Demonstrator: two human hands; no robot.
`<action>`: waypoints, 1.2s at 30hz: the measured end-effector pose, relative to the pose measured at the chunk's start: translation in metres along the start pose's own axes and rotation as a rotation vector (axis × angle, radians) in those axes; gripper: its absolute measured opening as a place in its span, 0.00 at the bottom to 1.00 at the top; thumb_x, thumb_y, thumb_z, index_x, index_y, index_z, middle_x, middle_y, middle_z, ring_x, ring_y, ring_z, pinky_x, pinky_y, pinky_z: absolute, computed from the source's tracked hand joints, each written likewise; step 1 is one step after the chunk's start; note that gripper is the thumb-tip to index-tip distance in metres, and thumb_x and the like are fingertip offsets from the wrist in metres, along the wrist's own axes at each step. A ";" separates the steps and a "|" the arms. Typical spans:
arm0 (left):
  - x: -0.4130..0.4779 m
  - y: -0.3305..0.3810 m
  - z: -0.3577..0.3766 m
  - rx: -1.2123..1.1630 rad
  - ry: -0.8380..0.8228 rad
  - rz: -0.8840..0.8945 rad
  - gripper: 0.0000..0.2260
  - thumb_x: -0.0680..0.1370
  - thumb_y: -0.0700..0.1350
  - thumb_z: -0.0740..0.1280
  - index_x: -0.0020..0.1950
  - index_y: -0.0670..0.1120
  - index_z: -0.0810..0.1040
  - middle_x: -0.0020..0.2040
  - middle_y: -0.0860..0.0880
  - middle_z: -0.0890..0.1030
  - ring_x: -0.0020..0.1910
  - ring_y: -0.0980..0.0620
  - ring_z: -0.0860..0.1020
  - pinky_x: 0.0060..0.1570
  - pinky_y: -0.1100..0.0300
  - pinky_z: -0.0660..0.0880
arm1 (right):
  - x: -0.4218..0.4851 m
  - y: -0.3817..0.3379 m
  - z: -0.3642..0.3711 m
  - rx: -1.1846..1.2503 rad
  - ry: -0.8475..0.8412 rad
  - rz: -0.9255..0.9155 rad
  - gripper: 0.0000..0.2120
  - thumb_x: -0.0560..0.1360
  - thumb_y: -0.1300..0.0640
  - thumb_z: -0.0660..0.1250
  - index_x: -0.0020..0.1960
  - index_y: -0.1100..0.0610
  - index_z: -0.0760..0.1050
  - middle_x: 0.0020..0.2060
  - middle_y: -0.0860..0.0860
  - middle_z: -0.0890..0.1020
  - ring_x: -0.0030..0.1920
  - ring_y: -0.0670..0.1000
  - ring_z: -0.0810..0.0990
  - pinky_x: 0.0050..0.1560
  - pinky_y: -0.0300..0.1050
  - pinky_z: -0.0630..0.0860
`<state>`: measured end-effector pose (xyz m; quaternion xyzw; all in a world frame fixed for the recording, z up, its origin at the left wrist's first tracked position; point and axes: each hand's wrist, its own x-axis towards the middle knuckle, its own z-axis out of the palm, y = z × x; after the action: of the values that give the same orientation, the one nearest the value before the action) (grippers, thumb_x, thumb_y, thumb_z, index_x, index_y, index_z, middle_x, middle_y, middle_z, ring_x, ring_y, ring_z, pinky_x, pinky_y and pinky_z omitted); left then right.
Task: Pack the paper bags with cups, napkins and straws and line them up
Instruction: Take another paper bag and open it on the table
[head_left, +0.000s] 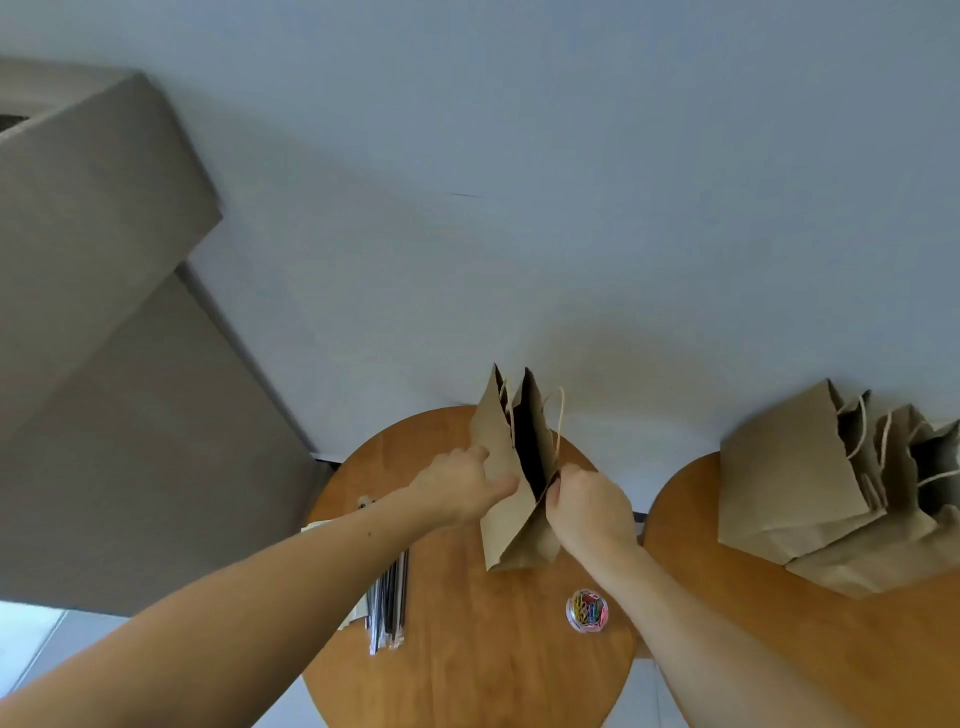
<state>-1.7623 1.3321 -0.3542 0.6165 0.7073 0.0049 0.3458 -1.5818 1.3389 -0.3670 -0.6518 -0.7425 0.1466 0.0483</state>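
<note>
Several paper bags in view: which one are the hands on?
The lone bag on the left table: left hand grips one side, right hand pinches the other edge. The other bags stand together on the right table, untouched.

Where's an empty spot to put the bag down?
Bare wood lies on the left table between the straws and the clip tub, nearer than the paper bag. The right table is bare in front of the standing bags; its far side is crowded.

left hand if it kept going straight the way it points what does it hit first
The paper bag: the left hand holds its side, so it would push into that panel. Beyond looks like wall, depth unclear.
</note>
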 end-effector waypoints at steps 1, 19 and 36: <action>-0.005 -0.008 0.005 -0.014 -0.013 -0.015 0.34 0.78 0.68 0.56 0.77 0.47 0.63 0.73 0.45 0.70 0.68 0.44 0.72 0.61 0.51 0.72 | -0.009 -0.007 0.008 -0.003 -0.010 0.000 0.10 0.82 0.53 0.59 0.47 0.55 0.76 0.31 0.46 0.70 0.29 0.45 0.68 0.26 0.34 0.54; -0.020 -0.042 0.057 -0.169 0.004 -0.326 0.15 0.78 0.56 0.63 0.57 0.47 0.73 0.45 0.48 0.80 0.42 0.49 0.82 0.46 0.52 0.83 | -0.020 -0.028 0.040 0.219 -0.327 0.088 0.07 0.78 0.47 0.64 0.47 0.50 0.74 0.36 0.45 0.79 0.34 0.44 0.78 0.27 0.37 0.66; -0.024 -0.096 0.046 -0.151 0.046 -0.329 0.13 0.81 0.51 0.60 0.41 0.49 0.77 0.33 0.50 0.81 0.28 0.56 0.81 0.27 0.66 0.73 | -0.028 0.005 0.035 0.109 -0.236 0.140 0.08 0.78 0.50 0.65 0.41 0.45 0.69 0.34 0.43 0.77 0.33 0.44 0.79 0.30 0.34 0.71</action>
<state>-1.8227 1.2691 -0.4191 0.4645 0.8040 0.0156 0.3708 -1.5823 1.3063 -0.3985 -0.6767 -0.6866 0.2654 -0.0145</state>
